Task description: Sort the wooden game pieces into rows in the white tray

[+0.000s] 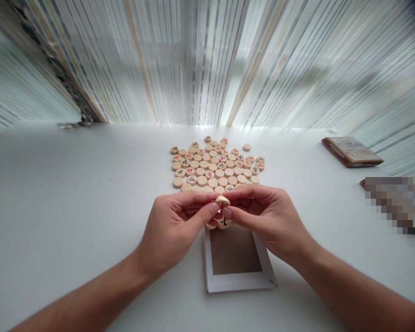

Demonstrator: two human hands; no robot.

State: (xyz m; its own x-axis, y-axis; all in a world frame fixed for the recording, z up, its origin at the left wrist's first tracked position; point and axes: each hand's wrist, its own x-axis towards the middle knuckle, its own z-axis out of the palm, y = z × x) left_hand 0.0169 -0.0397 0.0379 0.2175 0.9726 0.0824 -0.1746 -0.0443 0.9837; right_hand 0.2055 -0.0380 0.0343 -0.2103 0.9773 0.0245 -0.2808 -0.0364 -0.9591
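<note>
Between the fingertips of both my hands is a round wooden Chinese chess piece [222, 201] with a red character. My left hand [180, 219] pinches its left side, and my right hand [263, 214] pinches its right side. Just below it, another piece with a black character [223, 222] lies at the far end of a shallow white box [240, 282] with a brown inside. My fingers partly hide that end of the box. Beyond my hands, many loose Chinese chess pieces [213, 167] lie spread flat, some showing red or black characters and others plain.
A brown-edged box [352, 151] lies at the back right of the white table [107, 184]. In front of it is a blurred-out item [397, 203] at the right edge. A striped string curtain [207, 60] hangs behind the table's far edge.
</note>
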